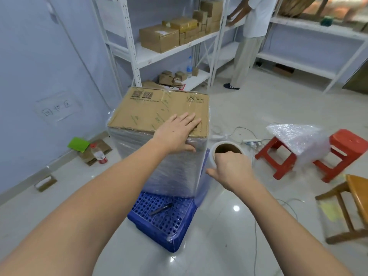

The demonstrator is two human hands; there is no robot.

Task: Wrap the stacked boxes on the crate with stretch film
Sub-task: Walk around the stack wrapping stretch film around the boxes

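Boxes: a stack of brown cardboard boxes (159,108) is seen on a blue perforated plastic crate (165,218) on the pale glossy floor; the sides of the stack are covered in clear stretch film (165,166), the top face is bare cardboard.
Film roll: a roll of clear stretch film on a brown cardboard core (225,151) is held upright just beside the stack's right near corner, with film running from it onto the stack.
Left hand: the left hand (177,132) is laid flat on the top near edge of the stack, fingers straight and spread, thumb pressed over the edge onto the film.
Right hand: the right hand (231,170) is closed on the roll, fingers hooked into the open top of the core, thumb stretched out to the left.
Crate top: a dark pen (161,209) is lying on the crate's bare near part.
Floor, left: a clear plastic bottle with a red label (99,153) is stood by the wall, near a green sheet (78,144).
Floor, right: two red plastic stools (278,156) are draped with bubble wrap (300,138); a wooden stool (350,206) is seen nearer.
Background: white metal shelving (169,50) is loaded with cardboard cartons; a second person (249,40) is stood at it.
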